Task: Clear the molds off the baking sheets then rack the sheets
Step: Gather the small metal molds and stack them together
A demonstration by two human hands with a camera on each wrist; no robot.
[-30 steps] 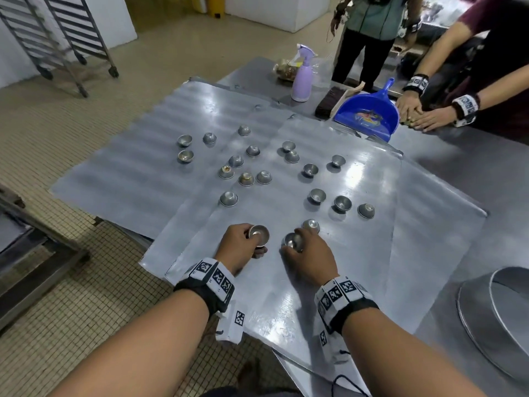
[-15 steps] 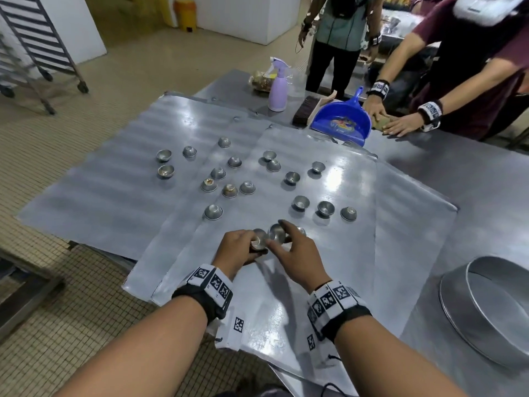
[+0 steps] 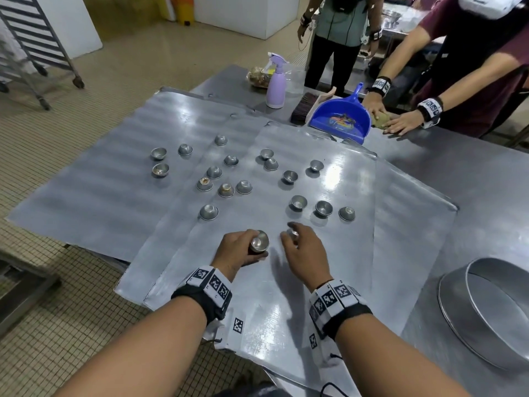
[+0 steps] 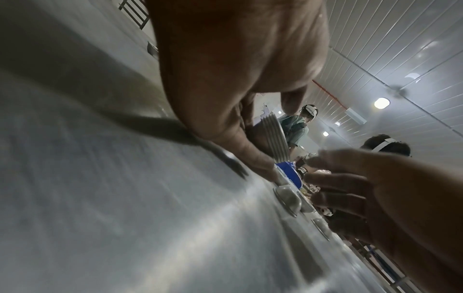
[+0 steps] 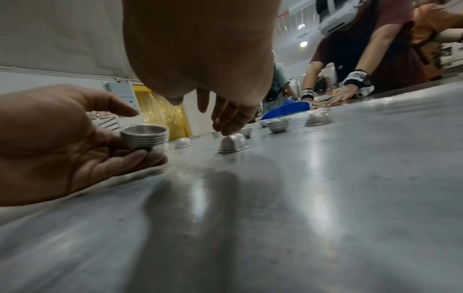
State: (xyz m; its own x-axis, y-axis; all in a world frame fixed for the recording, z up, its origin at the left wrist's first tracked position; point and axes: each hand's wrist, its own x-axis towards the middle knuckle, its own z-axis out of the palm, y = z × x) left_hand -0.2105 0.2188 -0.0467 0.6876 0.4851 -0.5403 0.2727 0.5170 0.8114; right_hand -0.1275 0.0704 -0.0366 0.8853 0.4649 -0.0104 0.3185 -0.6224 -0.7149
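**Mold collection in progress: stack in left hand, right hand on next mold**

While the left hand point(image 3: 237, 252) grips a nested stack of small round aluminium molds point(image 5: 145, 136), fingers curled beneath it and thumb above, the right hand point(image 3: 305, 253) reaches down with fingers relaxed and extended. Its fingertips point(image 5: 226, 126) touch the dome of an upturned aluminium mold point(image 5: 233, 143) resting on the nearest flat grey metal baking sheet point(image 3: 329, 282); no pinch has closed on it yet.

Judged step: gathering molds; racking has not begun. About twenty loose molds point(image 3: 323, 208) remain scattered over the overlapping sheets on the steel worktop point(image 3: 472, 181).

Next move, as judged: pinch the domed mold by its sides, invert it, and seat it in the stack. The sloped polished wall may slip under a light pinch.

A wheeled metal sheet rack point(image 3: 37, 38) stands well apart, on the floor beyond the worktop.
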